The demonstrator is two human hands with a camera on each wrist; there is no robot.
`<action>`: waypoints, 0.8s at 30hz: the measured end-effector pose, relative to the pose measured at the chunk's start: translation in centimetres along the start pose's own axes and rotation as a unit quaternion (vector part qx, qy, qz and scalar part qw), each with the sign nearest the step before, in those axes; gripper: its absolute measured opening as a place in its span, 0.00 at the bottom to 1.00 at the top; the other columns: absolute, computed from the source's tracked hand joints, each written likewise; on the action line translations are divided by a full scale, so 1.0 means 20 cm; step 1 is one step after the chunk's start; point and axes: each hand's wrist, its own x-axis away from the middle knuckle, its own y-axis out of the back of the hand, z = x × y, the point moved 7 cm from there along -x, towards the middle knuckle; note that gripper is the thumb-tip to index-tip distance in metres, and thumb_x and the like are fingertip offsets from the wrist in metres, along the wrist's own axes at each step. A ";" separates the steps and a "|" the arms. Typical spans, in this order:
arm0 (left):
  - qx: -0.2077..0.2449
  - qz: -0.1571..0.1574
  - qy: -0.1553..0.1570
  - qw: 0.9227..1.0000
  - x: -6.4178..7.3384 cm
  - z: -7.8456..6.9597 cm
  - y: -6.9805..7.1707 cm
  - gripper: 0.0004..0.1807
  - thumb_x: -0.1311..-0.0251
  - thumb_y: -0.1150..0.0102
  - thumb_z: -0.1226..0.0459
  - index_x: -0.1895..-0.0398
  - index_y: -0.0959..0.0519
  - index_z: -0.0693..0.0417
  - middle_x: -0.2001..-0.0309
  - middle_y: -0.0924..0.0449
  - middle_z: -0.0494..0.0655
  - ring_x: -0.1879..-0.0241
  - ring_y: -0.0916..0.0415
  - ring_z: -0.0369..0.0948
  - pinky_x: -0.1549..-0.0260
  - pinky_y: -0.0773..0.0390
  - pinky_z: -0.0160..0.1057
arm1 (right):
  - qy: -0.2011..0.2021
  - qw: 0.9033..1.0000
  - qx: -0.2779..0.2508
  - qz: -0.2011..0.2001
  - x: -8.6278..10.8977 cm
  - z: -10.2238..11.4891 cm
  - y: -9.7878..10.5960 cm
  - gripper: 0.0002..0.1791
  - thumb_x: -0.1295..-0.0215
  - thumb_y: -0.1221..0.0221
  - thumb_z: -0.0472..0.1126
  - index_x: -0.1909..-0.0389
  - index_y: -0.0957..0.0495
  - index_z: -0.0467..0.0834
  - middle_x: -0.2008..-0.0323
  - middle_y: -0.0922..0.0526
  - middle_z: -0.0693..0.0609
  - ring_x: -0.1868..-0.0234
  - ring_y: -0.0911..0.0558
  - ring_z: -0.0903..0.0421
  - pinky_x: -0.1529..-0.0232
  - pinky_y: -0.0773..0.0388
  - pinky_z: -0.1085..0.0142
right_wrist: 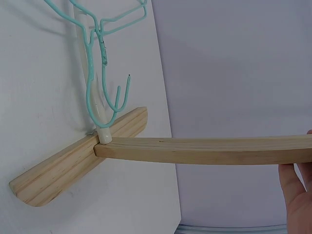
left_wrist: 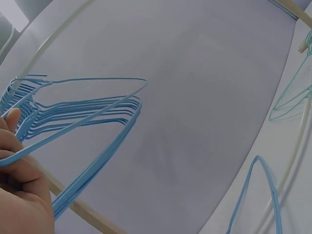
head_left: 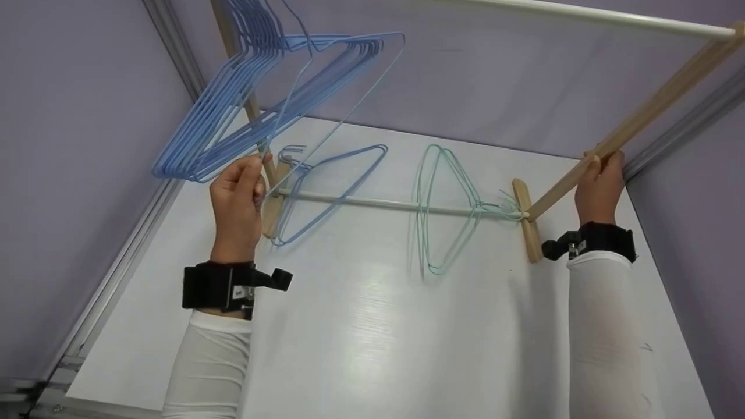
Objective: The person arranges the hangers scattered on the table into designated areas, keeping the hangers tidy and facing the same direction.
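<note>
My left hand (head_left: 237,198) pinches the lower corner of a blue wire hanger (left_wrist: 80,126) at the front of a hanging row. Several more blue hangers (head_left: 201,131) hang close together behind it, at the rack's left end. On the right, my right hand (head_left: 602,183) grips the wooden side post (head_left: 640,125) of the rack, thumb at its near face. In the right wrist view, only part of that hand (right_wrist: 298,195) shows, under the post.
Low down, a white bar (head_left: 378,202) joins the rack's wooden feet (head_left: 528,233). Blue hangers (head_left: 337,203) lean at its left end and green hangers (head_left: 426,233) at its right, over a white tabletop (head_left: 372,337). A white rail (head_left: 605,16) runs across the top.
</note>
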 end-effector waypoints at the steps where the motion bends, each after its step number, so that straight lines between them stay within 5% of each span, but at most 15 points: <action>1: -0.003 -0.002 0.000 1.000 0.00 0.00 0.00 0.10 0.29 0.48 0.72 0.69 0.18 0.60 0.83 0.34 0.42 0.70 0.26 0.39 0.82 0.41 0.28 | -0.001 1.000 0.000 -0.002 0.00 0.00 0.00 0.24 0.17 0.66 0.45 0.29 0.41 0.39 0.34 0.29 0.43 0.34 0.28 0.53 0.36 0.32 0.64; 7: -0.010 -0.012 -0.001 1.000 0.01 0.03 0.04 0.08 0.29 0.47 0.71 0.66 0.18 0.62 0.79 0.31 0.44 0.66 0.26 0.39 0.70 0.33 0.32 | 0.000 1.000 0.009 -0.006 0.00 -0.02 0.02 0.24 0.17 0.66 0.45 0.29 0.41 0.40 0.34 0.29 0.43 0.34 0.28 0.52 0.36 0.32 0.64; 13: 0.035 -0.017 -0.009 0.999 0.02 0.06 0.06 0.08 0.29 0.49 0.73 0.60 0.18 0.61 0.62 0.22 0.48 0.62 0.30 0.39 0.61 0.31 0.35 | 0.001 1.000 0.007 -0.007 0.01 -0.02 0.02 0.23 0.17 0.66 0.46 0.30 0.41 0.39 0.35 0.29 0.42 0.35 0.28 0.51 0.38 0.32 0.64; 17: 0.046 -0.030 0.010 0.998 0.03 0.09 0.09 0.08 0.30 0.49 0.73 0.55 0.20 0.58 0.50 0.24 0.51 0.56 0.30 0.40 0.54 0.27 0.36 | 0.003 1.000 0.002 -0.006 0.02 -0.02 0.02 0.24 0.18 0.67 0.46 0.31 0.41 0.38 0.36 0.29 0.42 0.35 0.28 0.50 0.39 0.32 0.64; 24: 0.080 -0.067 0.027 0.994 0.03 0.13 0.13 0.06 0.28 0.49 0.73 0.53 0.24 0.59 0.46 0.28 0.54 0.53 0.29 0.42 0.49 0.27 0.36 | 0.005 1.000 0.004 -0.009 0.02 0.00 0.02 0.23 0.17 0.66 0.46 0.31 0.40 0.38 0.36 0.28 0.42 0.35 0.27 0.51 0.38 0.31 0.63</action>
